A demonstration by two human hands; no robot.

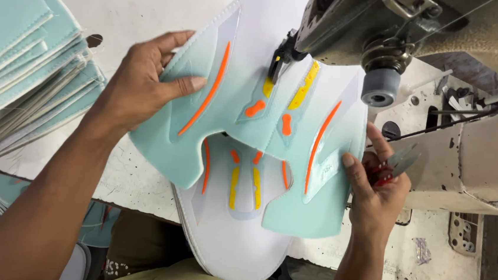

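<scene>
My left hand grips the left edge of a mint-green shoe upper panel with orange and yellow stripes, thumb on top. My right hand pinches the panel's right edge and also holds small red-handled thread snips. The panel's top reaches under the sewing machine head, near the needle area. Beneath it lies a stack of matching white and mint panels that hangs over the table's front edge.
A tall pile of mint and white panels stands at the left. The white, worn table carries the beige sewing machine body at the right. A grey knob hangs from the machine head.
</scene>
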